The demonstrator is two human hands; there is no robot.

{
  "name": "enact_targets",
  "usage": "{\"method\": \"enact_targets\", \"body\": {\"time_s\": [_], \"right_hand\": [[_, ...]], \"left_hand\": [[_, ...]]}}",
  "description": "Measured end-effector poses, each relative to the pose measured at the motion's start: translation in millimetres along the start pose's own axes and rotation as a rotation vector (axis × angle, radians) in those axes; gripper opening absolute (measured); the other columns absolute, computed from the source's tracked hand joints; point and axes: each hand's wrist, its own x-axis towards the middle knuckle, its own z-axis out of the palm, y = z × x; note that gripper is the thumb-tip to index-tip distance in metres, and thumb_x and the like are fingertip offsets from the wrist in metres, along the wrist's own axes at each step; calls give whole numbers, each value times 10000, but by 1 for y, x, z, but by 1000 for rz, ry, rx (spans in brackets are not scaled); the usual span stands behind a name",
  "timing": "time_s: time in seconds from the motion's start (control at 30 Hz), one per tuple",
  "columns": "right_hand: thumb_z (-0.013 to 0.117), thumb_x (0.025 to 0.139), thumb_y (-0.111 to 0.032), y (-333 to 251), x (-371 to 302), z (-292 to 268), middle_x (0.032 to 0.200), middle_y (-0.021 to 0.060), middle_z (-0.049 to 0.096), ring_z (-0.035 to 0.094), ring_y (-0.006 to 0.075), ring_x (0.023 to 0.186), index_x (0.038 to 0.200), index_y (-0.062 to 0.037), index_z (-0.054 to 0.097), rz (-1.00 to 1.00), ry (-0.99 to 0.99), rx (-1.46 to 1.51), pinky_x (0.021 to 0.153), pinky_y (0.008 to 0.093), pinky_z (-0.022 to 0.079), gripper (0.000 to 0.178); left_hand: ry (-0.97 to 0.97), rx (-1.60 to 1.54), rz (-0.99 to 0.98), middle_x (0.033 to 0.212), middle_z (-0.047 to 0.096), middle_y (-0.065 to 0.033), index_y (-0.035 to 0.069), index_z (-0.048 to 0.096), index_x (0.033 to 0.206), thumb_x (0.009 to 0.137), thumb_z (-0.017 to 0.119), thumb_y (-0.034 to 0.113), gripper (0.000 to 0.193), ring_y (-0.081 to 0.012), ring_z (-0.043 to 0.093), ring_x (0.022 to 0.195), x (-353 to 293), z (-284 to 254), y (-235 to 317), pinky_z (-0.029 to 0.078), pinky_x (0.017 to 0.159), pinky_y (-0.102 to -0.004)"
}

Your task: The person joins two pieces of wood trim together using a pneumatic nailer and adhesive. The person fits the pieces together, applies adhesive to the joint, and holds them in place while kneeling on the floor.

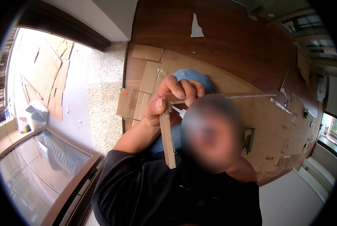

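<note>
Pale wood strip (167,140) (long, flat) in left hand (164,101).

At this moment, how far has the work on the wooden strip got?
Done: cut cardboard pieces lie on the brown board floor. In hand: the left hand grips a pale wooden strip, a white nozzle tip beside it. The right hand is hidden by a blurred patch. What remains cannot be told.

The left hand (168,100) is raised with fingers curled in a closed grip, forearm bare; the right hand is hidden.
</note>
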Motion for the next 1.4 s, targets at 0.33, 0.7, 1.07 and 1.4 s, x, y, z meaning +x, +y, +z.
{"method": "enact_targets", "body": {"time_s": [0.33,0.7,1.07,1.4], "right_hand": [[853,830,-27,2,1,1,1034,193,756,776,283,896,1169,43,658,-66,-27,-73,783,332,625,398],[869,823,-49,17,-10,6,1049,177,762,777,278,912,1167,35,675,-81,14,-95,771,324,630,404],[858,836,-72,-21,15,4,1008,169,765,778,280,861,1149,41,689,-50,67,-117,761,325,623,373],[863,839,-103,-18,1,2,973,172,752,772,271,835,1138,49,683,40,91,-74,732,328,624,380]], "left_hand": [[-33,-13,13,1066,650,-24,184,618,1169,988,633,562,419,-252,485,1145,1,-2,-2,363,1043,-378],[-47,-1,11,1068,643,-24,187,614,1177,993,622,565,420,-258,480,1165,2,-2,-2,360,1045,-379],[-26,26,38,1040,640,-99,153,636,1171,976,647,478,379,-314,519,1191,-1,-4,-4,390,1085,-444],[9,49,36,1047,652,-34,177,618,1158,986,639,551,413,-251,488,1103,2,1,-2,361,1024,-365]]}}
